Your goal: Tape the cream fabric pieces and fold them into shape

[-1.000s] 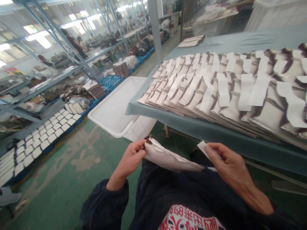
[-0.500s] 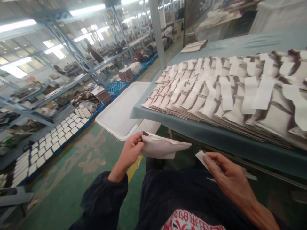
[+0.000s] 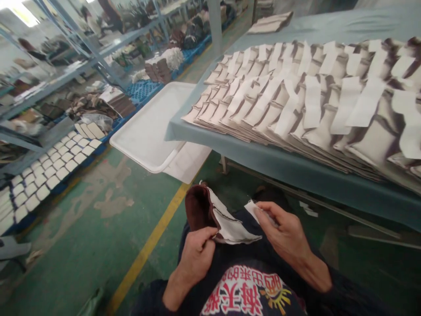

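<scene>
In front of my body, my left hand (image 3: 197, 252) pinches the edge of a fabric piece (image 3: 230, 226), off-white outside with a dark brown lining that shows at its open end. My right hand (image 3: 286, 226) is closed on a small white strip (image 3: 252, 210), whose end sticks out past the thumb. A gap separates the strip from the fabric piece. Beyond my hands, rows of similar off-white pieces (image 3: 240, 107) lie overlapped on the table, with white strips (image 3: 312, 103) laid across them.
The blue-green table (image 3: 204, 140) has its near corner ahead of me. A white plastic bin (image 3: 144, 127) stands left of it. Blue pallets (image 3: 144, 90) with stacked pieces line the left side, beside metal racks. A yellow line (image 3: 158, 237) crosses the green floor.
The view has tilted down. My left hand has turned the fabric piece so its brown inside shows. Both hands are now closer to my body, the right one still with the strip.
</scene>
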